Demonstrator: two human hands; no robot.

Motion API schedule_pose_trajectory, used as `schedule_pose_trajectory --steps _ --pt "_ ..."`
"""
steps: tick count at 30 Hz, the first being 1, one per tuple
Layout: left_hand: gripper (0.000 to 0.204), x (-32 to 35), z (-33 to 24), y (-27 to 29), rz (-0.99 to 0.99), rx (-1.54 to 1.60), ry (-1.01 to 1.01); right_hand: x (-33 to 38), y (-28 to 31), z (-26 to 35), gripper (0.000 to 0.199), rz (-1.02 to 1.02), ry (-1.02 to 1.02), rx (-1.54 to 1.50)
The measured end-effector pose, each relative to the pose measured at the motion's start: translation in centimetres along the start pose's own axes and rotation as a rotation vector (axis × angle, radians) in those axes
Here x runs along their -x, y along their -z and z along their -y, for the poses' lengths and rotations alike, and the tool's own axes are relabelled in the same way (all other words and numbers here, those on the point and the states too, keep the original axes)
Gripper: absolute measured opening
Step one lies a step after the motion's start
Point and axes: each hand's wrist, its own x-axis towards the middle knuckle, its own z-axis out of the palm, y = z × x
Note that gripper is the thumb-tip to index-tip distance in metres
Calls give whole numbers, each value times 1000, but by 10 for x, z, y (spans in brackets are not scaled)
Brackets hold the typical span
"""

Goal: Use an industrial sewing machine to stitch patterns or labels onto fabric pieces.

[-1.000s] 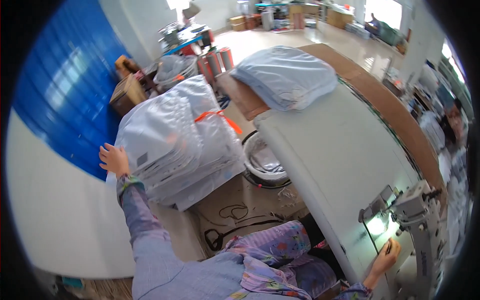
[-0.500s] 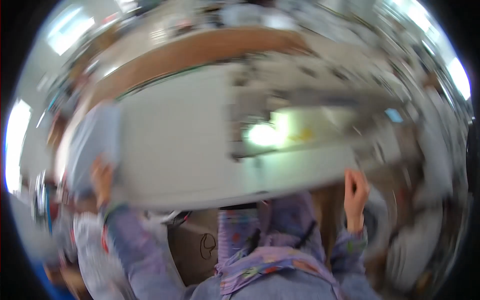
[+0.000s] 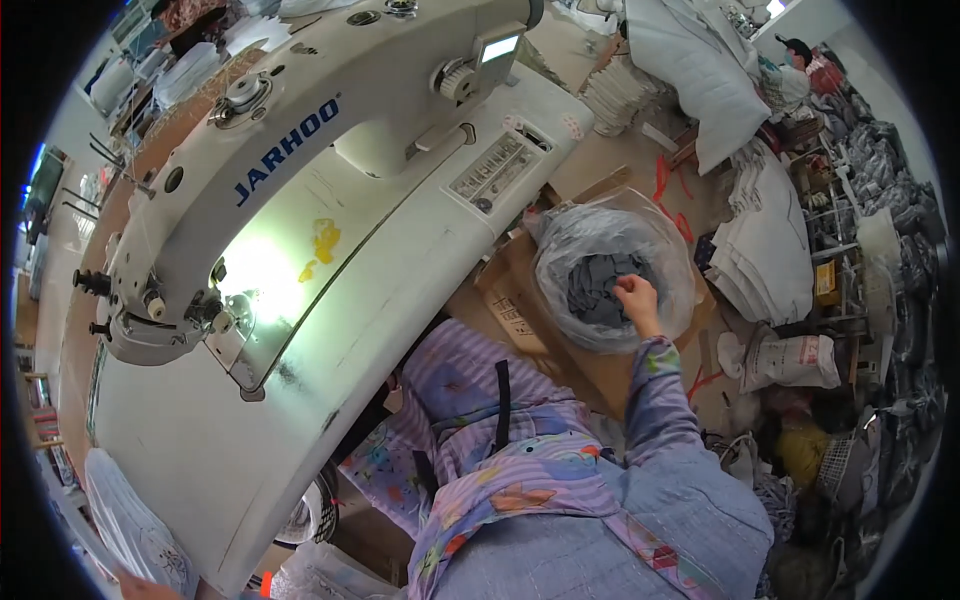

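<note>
A person sits at a white sewing desk (image 3: pixel 190 425), beneath a large pale sewing machine (image 3: pixel 300 135) with its lamp lit. The hands are well apart. The right hand (image 3: pixel 638 303) reaches over a clear plastic bag (image 3: pixel 678 285) to the right of the desk, thumb and fingers bent toward each other at the dark grey fabric pieces (image 3: pixel 592 305) inside. The left hand (image 3: pixel 148 587) is at the lower left, near white cloth (image 3: pixel 132 525) at the desk's end.

As far as can be judged, the reach to the grey pieces is made, or nearly so, but none shows lifted clear of the bag. The white cloth lies away from the needle end, with no grey piece visible on it.

Whether the right fingers grip a piece cannot be told. The left hand is mostly cut off by the frame, so its grip, and any contact with the cloth, is unclear. Lamp glare washes out the needle area.
</note>
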Motion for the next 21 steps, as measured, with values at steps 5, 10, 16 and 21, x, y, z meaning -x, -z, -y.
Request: schedule_pose_trajectory --steps 5,10,16,21 --pt "37 42 -233 54 253 299 -96 -22 -59 15 50 -254 80 213" --pt "37 89 -364 69 571 630 -154 -36 -53 -4 51 -202 -47 347" --pt "31 63 -357 73 839 847 -369 -25 -83 8 55 -287 90 148" --pt "40 47 -387 -5 565 867 -200 -64 -68 -67 48 -111 84 373"
